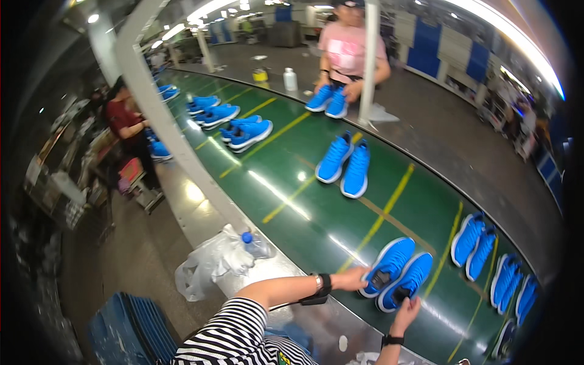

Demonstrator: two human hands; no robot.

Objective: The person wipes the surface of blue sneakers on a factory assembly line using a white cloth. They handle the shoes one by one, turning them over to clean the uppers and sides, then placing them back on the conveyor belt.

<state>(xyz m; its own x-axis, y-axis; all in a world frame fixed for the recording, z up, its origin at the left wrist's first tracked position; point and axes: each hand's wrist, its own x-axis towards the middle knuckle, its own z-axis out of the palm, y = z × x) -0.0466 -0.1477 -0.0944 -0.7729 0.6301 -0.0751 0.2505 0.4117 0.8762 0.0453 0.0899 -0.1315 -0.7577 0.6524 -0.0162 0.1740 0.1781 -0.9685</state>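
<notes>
Now my open left hand (351, 278) and right hand (406, 307) touch the blue shoe pair (396, 272), toes pointing up-right across the green conveyor belt (316, 207) in a factory hall.

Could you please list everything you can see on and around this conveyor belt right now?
belt: one, green with yellow lines, running through the middle.
near pair: two blue shoes, white soles, at the belt's near edge under the hands.
other pairs: about eight more, blue, spread along the belt, for example mid-belt and far right.
bag: one, clear plastic, on the metal ledge left of the belt.
bottle: one, clear with blue cap, lying by the bag.
jars: one yellow, one white, at the far end.
crate: one, blue, lower left.
co-workers: one in pink across the belt, one in red at left.
left hand: touching the near pair's heel.
right hand: at the near pair's other heel.
</notes>
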